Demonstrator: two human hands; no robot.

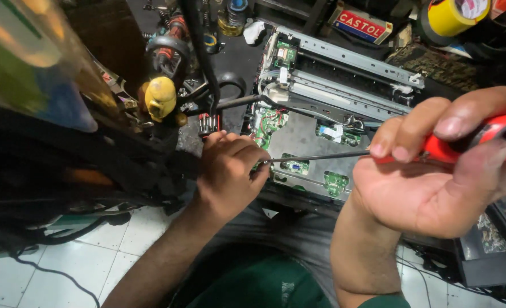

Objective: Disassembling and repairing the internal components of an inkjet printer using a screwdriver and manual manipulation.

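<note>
right hand (435,182) grips red screwdriver (464,140) | left hand (227,171) pinches tip | red box (360,25) behind

At the far edge of your view, right of centre, lies a flat rectangular box (362,25) with a red label panel bearing white lettering, tilted slightly. Far right of it stands a yellow tape roll (448,17) with a pale printed label in its core. You have no screens or signs in view.
</note>
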